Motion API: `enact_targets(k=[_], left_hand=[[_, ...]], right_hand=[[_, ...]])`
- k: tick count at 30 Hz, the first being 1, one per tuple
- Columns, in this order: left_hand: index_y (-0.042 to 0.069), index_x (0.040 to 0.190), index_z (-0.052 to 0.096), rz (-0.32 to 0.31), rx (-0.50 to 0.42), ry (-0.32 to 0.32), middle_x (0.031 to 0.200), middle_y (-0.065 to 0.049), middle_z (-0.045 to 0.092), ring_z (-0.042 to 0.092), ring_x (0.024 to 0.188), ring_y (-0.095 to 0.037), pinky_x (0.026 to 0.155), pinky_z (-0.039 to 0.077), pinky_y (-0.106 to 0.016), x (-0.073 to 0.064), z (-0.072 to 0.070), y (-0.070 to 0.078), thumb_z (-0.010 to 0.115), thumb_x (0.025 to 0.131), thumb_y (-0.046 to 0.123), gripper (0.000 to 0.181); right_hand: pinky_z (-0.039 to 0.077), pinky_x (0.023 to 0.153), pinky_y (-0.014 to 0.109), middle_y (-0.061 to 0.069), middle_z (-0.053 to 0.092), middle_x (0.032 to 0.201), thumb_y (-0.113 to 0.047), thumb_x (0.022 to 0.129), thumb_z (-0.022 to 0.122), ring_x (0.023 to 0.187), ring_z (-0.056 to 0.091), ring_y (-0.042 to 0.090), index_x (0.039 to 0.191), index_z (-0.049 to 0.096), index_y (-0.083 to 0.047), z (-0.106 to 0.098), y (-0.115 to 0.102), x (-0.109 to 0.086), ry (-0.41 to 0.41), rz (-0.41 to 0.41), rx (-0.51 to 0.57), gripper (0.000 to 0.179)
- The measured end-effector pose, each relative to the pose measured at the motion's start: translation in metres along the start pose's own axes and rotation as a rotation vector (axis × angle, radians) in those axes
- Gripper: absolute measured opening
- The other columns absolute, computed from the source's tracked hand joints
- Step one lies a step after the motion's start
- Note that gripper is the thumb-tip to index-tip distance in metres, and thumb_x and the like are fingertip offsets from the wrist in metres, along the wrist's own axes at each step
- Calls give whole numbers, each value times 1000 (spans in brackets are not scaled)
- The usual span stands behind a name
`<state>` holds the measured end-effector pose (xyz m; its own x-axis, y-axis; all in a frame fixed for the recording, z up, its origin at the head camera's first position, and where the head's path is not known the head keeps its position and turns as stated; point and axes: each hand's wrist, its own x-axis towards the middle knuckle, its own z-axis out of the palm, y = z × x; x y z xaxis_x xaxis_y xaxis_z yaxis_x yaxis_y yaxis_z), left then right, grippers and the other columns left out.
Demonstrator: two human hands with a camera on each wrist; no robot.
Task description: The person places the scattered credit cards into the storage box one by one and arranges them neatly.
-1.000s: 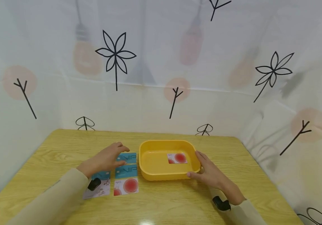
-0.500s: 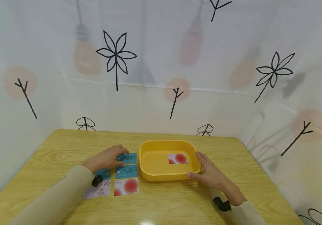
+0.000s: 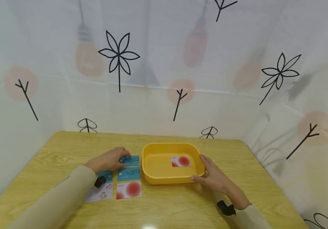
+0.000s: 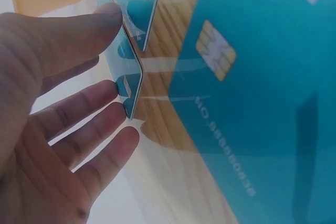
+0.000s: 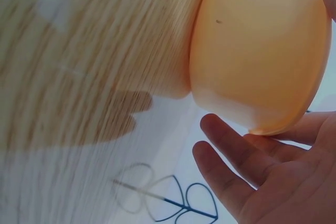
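My left hand [image 3: 109,159] reaches over the farthest blue VIP card [image 3: 132,161], thumb at its near edge and fingertips at its far edge. In the left wrist view that card [image 4: 131,77] lies between the thumb and the fingers. Just nearer lies a second blue VIP card [image 3: 129,174], then a white card with red circles [image 3: 133,189]. My right hand [image 3: 216,176] holds the right end of a yellow plastic basin [image 3: 166,181], thumb on the near rim and fingers round the corner. Another red-circle card [image 3: 181,161] lies inside the basin.
Below my left wrist a further blue card [image 3: 106,175] is partly covered, with a pale flowered card [image 3: 102,193] in front of it. All stand on a wood-grain table [image 3: 164,210]. A patterned cloth [image 3: 152,105] hangs behind and at the sides.
My left hand has come down and slightly to the right onto the far VIP card, its thumb and fingers drawing closer. The right hand and the basin have stayed in place.
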<state>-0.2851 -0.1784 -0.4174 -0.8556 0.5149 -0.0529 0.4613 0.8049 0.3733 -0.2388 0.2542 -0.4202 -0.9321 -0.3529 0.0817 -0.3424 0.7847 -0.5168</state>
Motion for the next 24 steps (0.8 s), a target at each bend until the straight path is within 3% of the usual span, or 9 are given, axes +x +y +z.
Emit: enact_targets(k=[24], left_hand=[[8, 124, 63, -128, 45, -9, 113, -1, 53, 52, 102, -17, 96, 43, -41, 5, -2, -6, 74, 84, 25, 44]], right_hand=[[26, 103, 62, 19, 21, 154, -63, 77, 67, 136, 29, 42, 151, 18, -1, 0, -1, 0, 3, -4, 18, 108]])
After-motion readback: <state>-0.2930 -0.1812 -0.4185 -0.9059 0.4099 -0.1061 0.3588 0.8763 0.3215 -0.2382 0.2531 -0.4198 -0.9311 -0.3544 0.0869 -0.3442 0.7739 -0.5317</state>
